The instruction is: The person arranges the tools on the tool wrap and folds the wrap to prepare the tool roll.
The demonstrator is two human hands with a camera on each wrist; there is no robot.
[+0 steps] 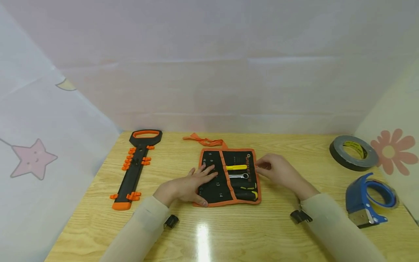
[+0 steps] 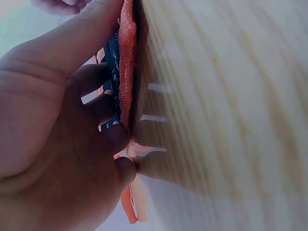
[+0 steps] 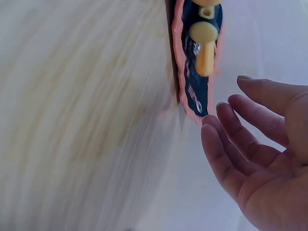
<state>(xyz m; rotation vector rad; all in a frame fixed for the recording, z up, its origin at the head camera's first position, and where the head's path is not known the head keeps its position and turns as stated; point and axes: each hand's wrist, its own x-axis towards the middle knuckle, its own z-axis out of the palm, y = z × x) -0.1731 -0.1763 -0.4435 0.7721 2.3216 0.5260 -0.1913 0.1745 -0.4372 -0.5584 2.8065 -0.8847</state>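
Note:
A black tool pouch (image 1: 212, 197) with orange trim lies unrolled on the table. My left hand (image 1: 191, 185) rests on its left panel, fingers spread over the printed numbers; in the left wrist view the thumb lies along the orange edge. From the right-hand pockets stick out a yellow handle (image 1: 236, 167), a wrench (image 1: 235, 176) with a ring end, and black-and-yellow handles (image 1: 247, 195). At the pouch's right edge is my right hand (image 1: 278, 170), its fingers loosely bent. The right wrist view shows its thumb and fingers apart with nothing between them, fingertips close to the orange border.
An orange strap (image 1: 209, 141) trails behind the pouch. To the left lies a black holder (image 1: 132, 178) with orange clips and a handle. At the right are a roll of dark tape (image 1: 343, 160) and a blue tape dispenser (image 1: 355, 196). Cloth walls (image 1: 203, 91) border the table (image 1: 183, 240).

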